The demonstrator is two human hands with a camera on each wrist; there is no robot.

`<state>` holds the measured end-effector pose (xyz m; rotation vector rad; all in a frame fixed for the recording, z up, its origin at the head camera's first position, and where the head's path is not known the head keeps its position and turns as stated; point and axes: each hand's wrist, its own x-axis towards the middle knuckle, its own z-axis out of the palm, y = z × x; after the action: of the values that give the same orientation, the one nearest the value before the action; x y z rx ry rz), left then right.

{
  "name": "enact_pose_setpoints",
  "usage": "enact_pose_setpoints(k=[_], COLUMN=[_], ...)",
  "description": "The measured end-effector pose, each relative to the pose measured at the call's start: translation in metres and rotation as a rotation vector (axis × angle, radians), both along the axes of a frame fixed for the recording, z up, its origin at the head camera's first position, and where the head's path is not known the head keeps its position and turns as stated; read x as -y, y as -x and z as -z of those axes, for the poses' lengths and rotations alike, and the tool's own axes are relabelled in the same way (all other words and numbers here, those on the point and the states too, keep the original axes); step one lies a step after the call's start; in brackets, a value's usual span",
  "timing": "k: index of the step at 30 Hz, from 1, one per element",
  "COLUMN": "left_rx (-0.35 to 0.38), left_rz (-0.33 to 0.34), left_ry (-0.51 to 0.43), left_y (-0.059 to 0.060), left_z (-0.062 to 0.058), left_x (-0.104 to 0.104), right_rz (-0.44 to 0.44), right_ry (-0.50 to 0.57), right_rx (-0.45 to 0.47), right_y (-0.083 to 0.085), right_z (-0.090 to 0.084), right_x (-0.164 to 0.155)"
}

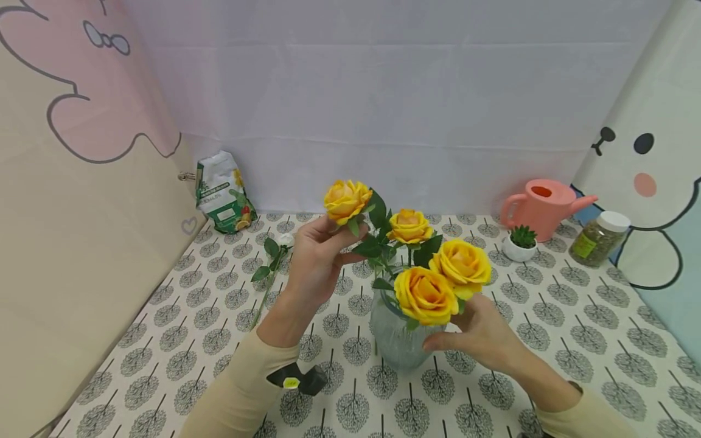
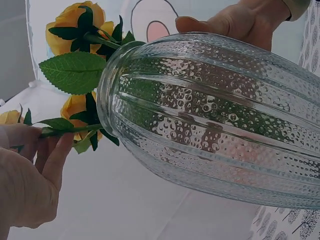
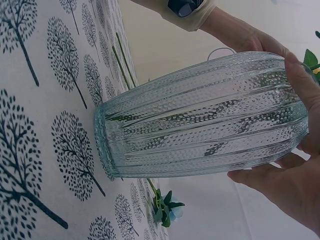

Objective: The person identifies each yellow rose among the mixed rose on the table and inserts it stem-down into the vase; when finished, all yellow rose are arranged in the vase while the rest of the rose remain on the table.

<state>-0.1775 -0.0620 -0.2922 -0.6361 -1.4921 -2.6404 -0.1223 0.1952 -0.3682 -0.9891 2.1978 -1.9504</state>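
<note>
The left hand (image 1: 314,258) is pinching the stem of a yellow rose (image 1: 346,199) just under the bloom, holding it above and left of the glass vase (image 1: 395,337). The right hand (image 1: 484,337) is curling its fingers (image 3: 280,177) against the vase's side, thumb touching the glass. The vase is standing upright on the tree-patterned tablecloth (image 1: 575,322), holding three other yellow roses (image 1: 432,277).

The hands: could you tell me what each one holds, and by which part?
Left hand pinches a yellow rose by its stem below the bloom; right hand grips the glass vase by its side.
</note>
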Motion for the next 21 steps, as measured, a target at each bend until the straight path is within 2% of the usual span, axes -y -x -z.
enact_pose_setpoints(k=[6,12,16,21], left_rx=[-0.026,-0.088,-0.15,-0.217], left_rz=[0.029,0.024,0.028,0.102], left_ry=[0.123,0.298,0.332,0.34], left_y=[0.0021,0.0043,0.0057,0.0067], left_z=[0.005,0.0076,0.0081,0.0101], left_x=[0.0007,0.0034,0.004,0.0017], right_rz=[-0.033,0.004,0.028,0.043], right_ry=[0.03,0.01,-0.009,-0.017], right_rx=[-0.046,-0.066,-0.054,-0.045], right_y=[0.0023,0.0015,0.0006,0.0], right_z=[0.0013,0.003,0.0035,0.0037], right_x=[0.0001,-0.0005,-0.0012,-0.0012])
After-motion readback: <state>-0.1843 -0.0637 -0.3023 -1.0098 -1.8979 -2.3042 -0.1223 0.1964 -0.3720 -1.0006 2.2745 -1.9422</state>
